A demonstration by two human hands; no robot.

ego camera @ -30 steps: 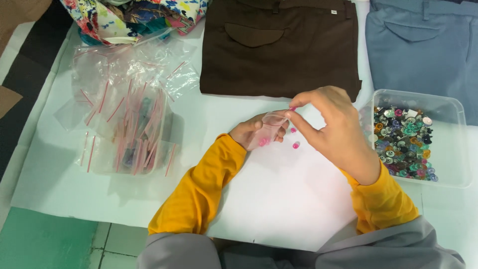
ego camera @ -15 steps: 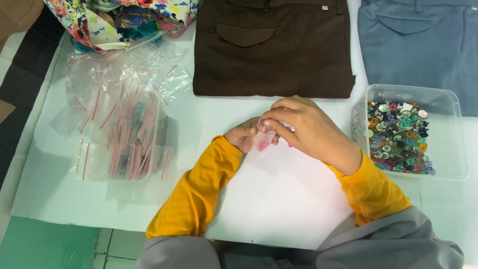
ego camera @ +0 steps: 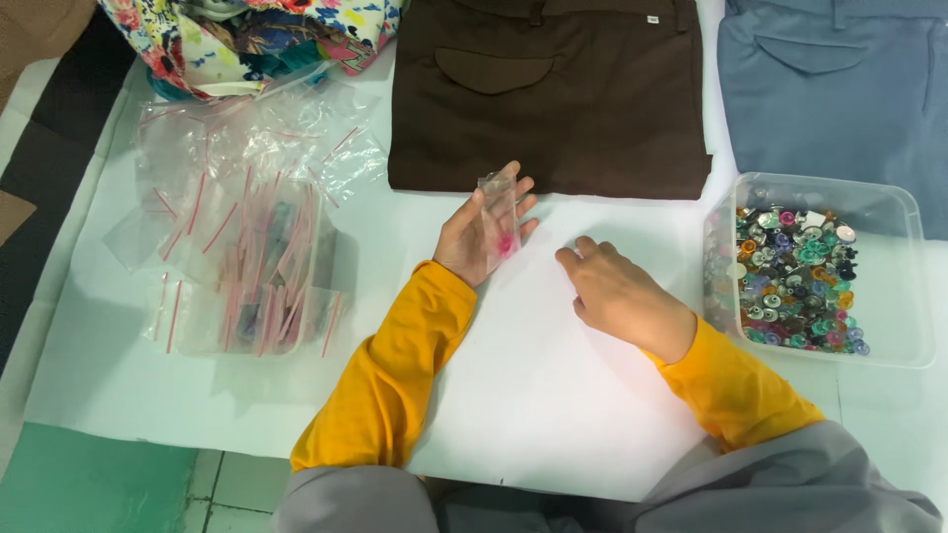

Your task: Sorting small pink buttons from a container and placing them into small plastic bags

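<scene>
Far left: a heap of empty small zip bags with red seal strips [ego camera: 247, 266] is lying on the white worktop [ego camera: 533, 395], partly overlapping one another, so no count is possible. Above it, a floral cloth bundle [ego camera: 247, 35] is running off the top edge. Centre top: folded brown trousers [ego camera: 553, 94] are lying flat, upper part cut off. Just below their hem, the left hand [ego camera: 484, 232] is lying palm up, fingers loosely curled, cradling one small clear zip bag [ego camera: 499, 217]; the bag's long axis is pointing away from the person, toward the trousers, with a pink button showing through near its lower end. Whether the seal is closed is not discernible. To the right of it, near but apart, the right hand [ego camera: 617, 291] is resting palm down on the worktop, relaxed, gripping nothing visible. It is sitting between the bag and the clear plastic tray [ego camera: 913, 286] of mixed coloured buttons [ego camera: 795, 281], and is the nearer hand to that tray. Far right top: folded blue-grey trousers [ego camera: 839, 84] are cropped by the frame.
</scene>
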